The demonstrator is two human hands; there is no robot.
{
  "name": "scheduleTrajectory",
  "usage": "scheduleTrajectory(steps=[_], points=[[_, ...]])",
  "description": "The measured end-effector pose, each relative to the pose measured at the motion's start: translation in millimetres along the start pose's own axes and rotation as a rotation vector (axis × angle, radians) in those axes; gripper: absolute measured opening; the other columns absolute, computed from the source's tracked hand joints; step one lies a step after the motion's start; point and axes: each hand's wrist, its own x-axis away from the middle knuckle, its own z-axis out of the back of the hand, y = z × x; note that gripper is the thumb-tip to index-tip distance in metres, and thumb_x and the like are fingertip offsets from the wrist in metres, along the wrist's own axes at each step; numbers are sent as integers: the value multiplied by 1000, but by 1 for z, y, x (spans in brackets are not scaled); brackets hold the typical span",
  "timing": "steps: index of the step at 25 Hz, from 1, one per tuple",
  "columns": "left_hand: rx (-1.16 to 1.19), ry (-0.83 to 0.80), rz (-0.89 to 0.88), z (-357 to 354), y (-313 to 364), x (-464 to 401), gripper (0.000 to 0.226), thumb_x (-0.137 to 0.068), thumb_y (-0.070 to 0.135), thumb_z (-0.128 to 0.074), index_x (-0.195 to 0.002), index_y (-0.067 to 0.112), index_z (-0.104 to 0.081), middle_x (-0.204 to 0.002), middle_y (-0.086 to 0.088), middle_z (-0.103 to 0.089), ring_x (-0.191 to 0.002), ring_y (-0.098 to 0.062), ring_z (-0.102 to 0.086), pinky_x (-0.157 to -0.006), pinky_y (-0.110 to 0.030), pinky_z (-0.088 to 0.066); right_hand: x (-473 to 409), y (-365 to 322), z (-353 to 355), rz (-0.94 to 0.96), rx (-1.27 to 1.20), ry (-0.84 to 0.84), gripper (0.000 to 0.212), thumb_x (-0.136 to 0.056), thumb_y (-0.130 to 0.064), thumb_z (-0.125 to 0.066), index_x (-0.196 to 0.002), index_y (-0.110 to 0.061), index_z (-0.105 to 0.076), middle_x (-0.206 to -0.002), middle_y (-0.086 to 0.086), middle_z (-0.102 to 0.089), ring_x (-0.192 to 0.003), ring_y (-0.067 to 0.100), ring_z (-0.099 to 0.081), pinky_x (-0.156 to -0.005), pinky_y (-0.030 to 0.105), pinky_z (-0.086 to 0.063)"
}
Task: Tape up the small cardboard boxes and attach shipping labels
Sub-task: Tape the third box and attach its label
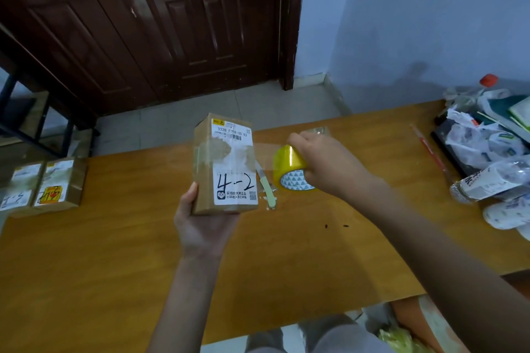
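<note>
My left hand (200, 223) holds a small cardboard box (206, 180) upright above the table, gripping its lower end. A white shipping label (233, 163) marked "4-2" covers the box's front. My right hand (324, 163) grips a yellow roll of clear tape (289, 169) just to the right of the box. A strip of clear tape (265, 156) stretches from the roll to the box's face. A small knife with a pale green handle (268, 189) lies on the table below the strip.
The wooden table (114, 252) carries two more labelled boxes (43, 186) at its left edge. Plastic bags and bottles (487, 152) pile up at the right end, beside a red stick (430, 149). A dark door stands behind.
</note>
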Motion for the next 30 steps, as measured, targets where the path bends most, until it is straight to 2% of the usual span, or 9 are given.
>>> scheduleTrajectory(steps=[3,7,12,14,16,20,23,27,30], points=[[95,-49,38,-3,-5,0,52,-87,43,-57,-129,13,-63,-133,-10,-61,-122,-30,-57,-102,-47,-41,-4,-6,-11,18,-7,-6,33,-73,5,-60,-100,-11,-48,-90,6,-54,-79,25,-54,-63,41,-50],[123,-64,101,-6,-12,-1,53,-89,46,-55,-132,15,-62,-137,-10,-58,-127,-30,-52,-108,-47,-32,-8,-11,-16,24,-9,28,37,-73,5,-62,-104,-11,-50,-90,5,-54,-77,23,-53,-63,39,-52],[140,-109,161,-5,-8,-6,57,-102,46,-34,-145,10,-46,-151,-15,-42,-139,-32,-38,-119,-48,-11,-11,-16,-19,25,11,71,39,-73,6,-60,-107,-11,-51,-90,4,-54,-78,21,-53,-60,33,-50],[120,-68,182,-3,-6,-8,55,-103,45,-34,-144,10,-46,-152,-15,-40,-140,-33,-37,-119,-52,-13,-11,-17,-21,22,18,79,39,-71,6,-60,-105,-11,-51,-89,4,-52,-77,22,-51,-58,32,-47],[92,-23,167,3,-5,-9,51,-103,42,-33,-139,11,-54,-149,-16,-45,-136,-35,-43,-115,-55,-24,-12,-17,-22,20,28,109,39,-70,5,-62,-104,-11,-51,-89,4,-52,-78,22,-50,-58,31,-44],[-219,269,123,10,-2,-13,41,-98,30,-39,-120,12,-68,-123,-15,-67,-106,-29,-67,-89,-43,-53,-11,-14,-24,39,118,107,34,-70,1,-65,-98,-13,-51,-85,1,-50,-75,19,-48,-60,28,-40],[-657,354,-5,2,4,-16,25,-105,26,-36,-112,15,-57,-100,-5,-75,-94,-22,-68,-69,-31,-53,-7,-16,-33,18,157,65,29,-72,-1,-64,-89,-15,-45,-81,-1,-45,-72,17,-47,-57,27,-35],[-1359,354,-282,-10,10,-9,13,-101,17,-49,-100,22,-61,-105,-6,-66,-94,-17,-65,-66,-27,-52,-3,-17,-44,11,173,26,33,-76,-2,-62,-85,-17,-34,-80,-1,-40,-71,17,-46,-58,28,-33],[-1461,349,-199,-20,16,-2,7,-99,27,-54,-98,27,-61,-95,5,-70,-85,-6,-68,-59,-24,-53,1,-22,-47,1,214,15,30,-77,-2,-63,-87,-18,-39,-80,-1,-42,-71,16,-47,-58,28,-34]])
